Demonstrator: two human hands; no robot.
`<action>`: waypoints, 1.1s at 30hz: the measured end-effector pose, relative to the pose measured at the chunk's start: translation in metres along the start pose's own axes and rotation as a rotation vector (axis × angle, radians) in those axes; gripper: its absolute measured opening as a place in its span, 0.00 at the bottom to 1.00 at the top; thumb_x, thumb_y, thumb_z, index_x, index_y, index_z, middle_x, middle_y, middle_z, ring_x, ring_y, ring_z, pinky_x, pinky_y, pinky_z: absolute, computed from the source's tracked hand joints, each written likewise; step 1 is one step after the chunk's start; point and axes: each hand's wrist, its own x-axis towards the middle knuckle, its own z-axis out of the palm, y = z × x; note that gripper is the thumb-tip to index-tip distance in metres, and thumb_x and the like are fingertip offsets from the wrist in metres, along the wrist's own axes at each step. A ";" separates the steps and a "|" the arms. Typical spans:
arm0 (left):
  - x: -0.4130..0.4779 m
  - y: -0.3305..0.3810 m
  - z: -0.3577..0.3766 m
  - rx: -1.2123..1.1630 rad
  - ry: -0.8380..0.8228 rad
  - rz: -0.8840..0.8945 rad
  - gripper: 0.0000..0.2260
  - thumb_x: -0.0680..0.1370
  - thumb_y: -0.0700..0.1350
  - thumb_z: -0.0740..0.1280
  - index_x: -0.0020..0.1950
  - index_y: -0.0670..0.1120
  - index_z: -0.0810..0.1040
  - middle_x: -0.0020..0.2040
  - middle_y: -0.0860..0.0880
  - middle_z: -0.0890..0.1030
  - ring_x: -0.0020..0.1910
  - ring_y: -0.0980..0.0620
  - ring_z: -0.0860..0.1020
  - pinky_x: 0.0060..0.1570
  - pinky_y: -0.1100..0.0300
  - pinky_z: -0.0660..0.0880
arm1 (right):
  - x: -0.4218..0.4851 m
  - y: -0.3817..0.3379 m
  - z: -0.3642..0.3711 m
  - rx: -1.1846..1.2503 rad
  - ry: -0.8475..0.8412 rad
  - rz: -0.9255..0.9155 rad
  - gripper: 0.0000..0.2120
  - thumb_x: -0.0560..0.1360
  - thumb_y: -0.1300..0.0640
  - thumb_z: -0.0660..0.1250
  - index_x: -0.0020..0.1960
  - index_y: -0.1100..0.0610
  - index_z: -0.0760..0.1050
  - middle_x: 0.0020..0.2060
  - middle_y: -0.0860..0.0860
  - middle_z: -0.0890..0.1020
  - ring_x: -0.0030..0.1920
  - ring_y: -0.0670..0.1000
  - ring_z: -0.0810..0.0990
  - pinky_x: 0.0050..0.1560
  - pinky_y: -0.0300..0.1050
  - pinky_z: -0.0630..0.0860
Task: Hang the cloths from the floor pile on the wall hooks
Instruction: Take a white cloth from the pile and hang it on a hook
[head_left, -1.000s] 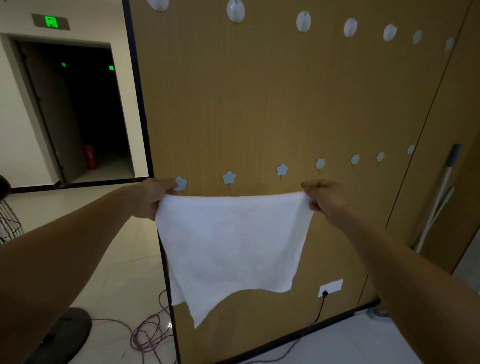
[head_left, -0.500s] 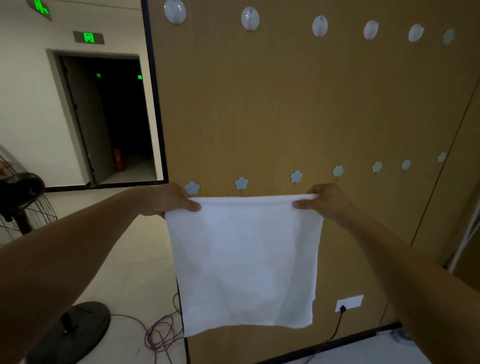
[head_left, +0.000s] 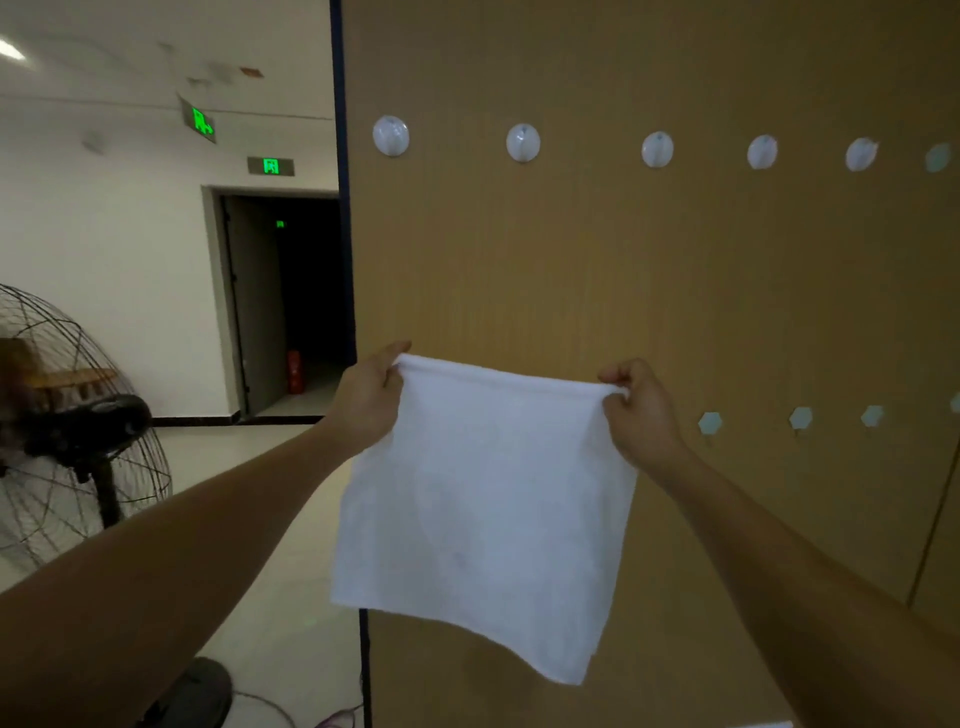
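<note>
Both hands up close: left hand (head_left: 371, 395) pinches the top-left corner of the white cloth (head_left: 488, 499), right hand (head_left: 641, 415) pinches the top-right, fingers curled on the hem. Cloth's stretched flat btwn them, hanging in front of the wood wall panel (head_left: 571, 260); can't tell if it touches.

Risks, imo: the cloth blocks my view of the panel right behind it, so any hook there I'd be aiming at blind & might catch only the hem's edge. Let one corner go too soon & it swings off, drops to the floor (head_left: 218, 441).

Hexagon hooks (head_left: 709, 423) sit just right of my right hand; round hooks (head_left: 390, 136) run well above. Further off, left: pedestal fan (head_left: 67, 426), dark doorway (head_left: 306, 291) w/ a red extinguisher (head_left: 294, 371) inside, green exit sign (head_left: 270, 166) over it.
</note>
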 end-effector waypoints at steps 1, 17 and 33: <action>0.001 0.000 0.002 0.012 0.042 0.001 0.16 0.83 0.41 0.55 0.71 0.44 0.70 0.64 0.45 0.76 0.62 0.47 0.74 0.63 0.57 0.70 | 0.002 -0.006 0.005 0.041 0.004 0.004 0.15 0.75 0.69 0.56 0.58 0.59 0.73 0.51 0.48 0.76 0.52 0.47 0.73 0.48 0.35 0.66; 0.097 -0.027 -0.070 -0.143 -0.026 0.061 0.16 0.64 0.65 0.73 0.36 0.52 0.80 0.36 0.57 0.81 0.36 0.61 0.79 0.32 0.70 0.72 | 0.104 -0.091 0.117 0.275 -0.144 -0.171 0.16 0.74 0.51 0.71 0.34 0.59 0.71 0.33 0.51 0.74 0.35 0.48 0.71 0.38 0.45 0.66; 0.309 0.006 -0.140 -0.244 0.350 0.113 0.14 0.74 0.58 0.68 0.35 0.49 0.77 0.35 0.51 0.79 0.35 0.52 0.78 0.33 0.60 0.71 | 0.290 -0.215 0.167 0.255 0.246 -0.268 0.08 0.72 0.47 0.68 0.39 0.50 0.72 0.40 0.48 0.80 0.42 0.51 0.78 0.43 0.49 0.75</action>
